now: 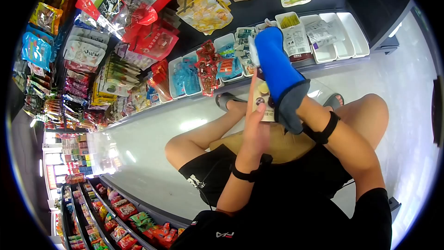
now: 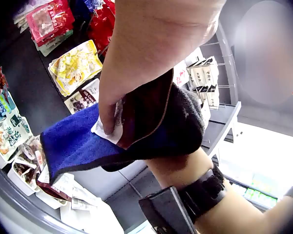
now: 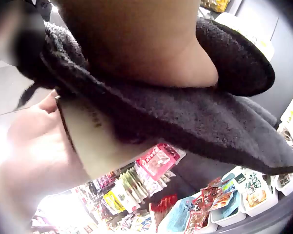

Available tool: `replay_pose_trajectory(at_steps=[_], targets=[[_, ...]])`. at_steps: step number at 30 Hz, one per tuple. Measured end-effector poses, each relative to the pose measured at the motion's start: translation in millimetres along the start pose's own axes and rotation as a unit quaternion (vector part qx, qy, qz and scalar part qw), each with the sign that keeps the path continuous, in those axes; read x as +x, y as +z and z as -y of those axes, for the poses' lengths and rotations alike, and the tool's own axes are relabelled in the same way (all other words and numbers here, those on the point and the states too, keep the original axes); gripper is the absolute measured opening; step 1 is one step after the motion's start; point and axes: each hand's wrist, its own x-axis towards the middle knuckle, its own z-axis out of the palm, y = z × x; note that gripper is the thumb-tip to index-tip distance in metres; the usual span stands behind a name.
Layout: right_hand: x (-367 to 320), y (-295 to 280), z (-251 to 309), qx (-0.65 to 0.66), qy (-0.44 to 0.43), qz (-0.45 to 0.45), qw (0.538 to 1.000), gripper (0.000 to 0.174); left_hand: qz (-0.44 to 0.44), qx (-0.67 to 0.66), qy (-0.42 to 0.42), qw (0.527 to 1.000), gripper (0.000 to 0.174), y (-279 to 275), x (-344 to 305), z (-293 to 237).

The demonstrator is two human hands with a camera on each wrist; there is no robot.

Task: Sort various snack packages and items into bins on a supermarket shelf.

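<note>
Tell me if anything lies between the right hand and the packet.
Yes: the blue and grey mitt covers the right hand, so its cloth lies between that hand and the packet, which the left hand pinches bare.

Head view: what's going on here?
A person crouches in a shop aisle by a low snack shelf. Their left hand holds a pale snack packet; their right hand wears a blue and grey cleaning mitt, which is pressed against the packet. The shelf's white bins hold more snacks.
</note>
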Motion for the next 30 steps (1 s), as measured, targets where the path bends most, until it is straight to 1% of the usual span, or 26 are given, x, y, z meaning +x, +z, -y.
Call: replay_pose_trajectory(at_steps=[1,2,3,4,5,6,7,8,10,13,14,15,16,18,19,20,22,24,25,27,28,29,30], targets=[[1,-3,4,-0.029,0.023,0.016,0.999,0.030,0.000,-0.004,0.001,1.000,0.081,0,1,0],[-20,7,17,0.184,-0.039,-0.114,0.975,0.039,-0.026,-0.017,0.007,0.999,0.081,1,0,3],[-28,15,6,0.270,-0.032,-0.016,0.962,0.049,-0.049,-0.019,0.009,0.999,0.081,0,-1,0],[-32,22,7,0.268,-0.033,-0.009,0.963,0.049,-0.074,0.004,0.017,0.997,0.078,3,-2,-4],[-36,26,8,0.217,-0.087,-0.013,0.972,0.050,-0.066,-0.047,-0.017,0.997,0.075,-17,-4,2],[-37,34,13,0.178,-0.139,-0.034,0.974,0.052,-0.075,-0.050,-0.020,0.996,0.072,-23,-6,-1],[-38,34,13,0.162,-0.157,-0.032,0.974,0.052,-0.086,-0.060,-0.018,0.994,0.069,-25,-7,0],[-38,33,10,0.166,-0.151,-0.019,0.974,0.051,-0.092,-0.071,-0.013,0.993,0.069,-27,-9,5],[-33,31,8,0.189,-0.138,-0.009,0.972,0.049,-0.147,-0.091,-0.015,0.985,0.058,-31,-7,2],[-19,23,2,0.240,-0.098,0.000,0.966,0.047,-0.129,-0.132,0.036,0.982,0.056,-17,-3,-6],[-11,19,-1,0.266,-0.076,-0.001,0.961,0.047,-0.130,-0.139,0.046,0.981,0.056,-15,-2,-6],[3,18,-3,0.312,-0.041,-0.014,0.949,0.046,-0.114,-0.133,0.036,0.984,0.056,-15,-4,-10],[17,13,-3,0.373,-0.003,-0.023,0.928,0.045,-0.098,-0.129,0.030,0.986,0.057,-15,-4,-12],[39,4,1,0.521,0.079,-0.041,0.849,0.044,-0.090,-0.129,0.031,0.987,0.057,-15,-5,-15],[47,2,-1,0.572,0.113,-0.049,0.811,0.043,-0.083,-0.130,0.029,0.988,0.058,-15,-7,-16],[55,1,-4,0.599,0.136,-0.056,0.787,0.043,-0.080,-0.147,0.027,0.986,0.059,-15,-8,-20],[61,11,-18,0.622,0.175,-0.066,0.761,0.042,-0.091,-0.153,0.020,0.984,0.059,-17,-11,-21],[59,29,-38,0.599,0.199,-0.074,0.772,0.041,-0.109,-0.161,0.013,0.981,0.058,-19,-11,-19],[51,44,-54,0.572,0.199,-0.080,0.792,0.040,-0.108,-0.161,0.013,0.981,0.058,-23,-12,-16],[16,73,-77,0.493,0.169,-0.075,0.850,0.039,-0.093,-0.184,0.005,0.979,0.065,-31,-14,-13],[-16,34,-23,0.414,0.115,0.004,0.903,0.050,-0.097,-0.196,0.012,0.976,0.063,-28,-13,-13],[-24,22,-2,0.414,0.116,0.003,0.903,0.050,-0.097,-0.196,0.011,0.976,0.063,-29,-13,-12],[-27,17,13,0.336,0.041,0.002,0.941,0.049,-0.101,-0.189,0.011,0.977,0.065,-31,-12,-10]])
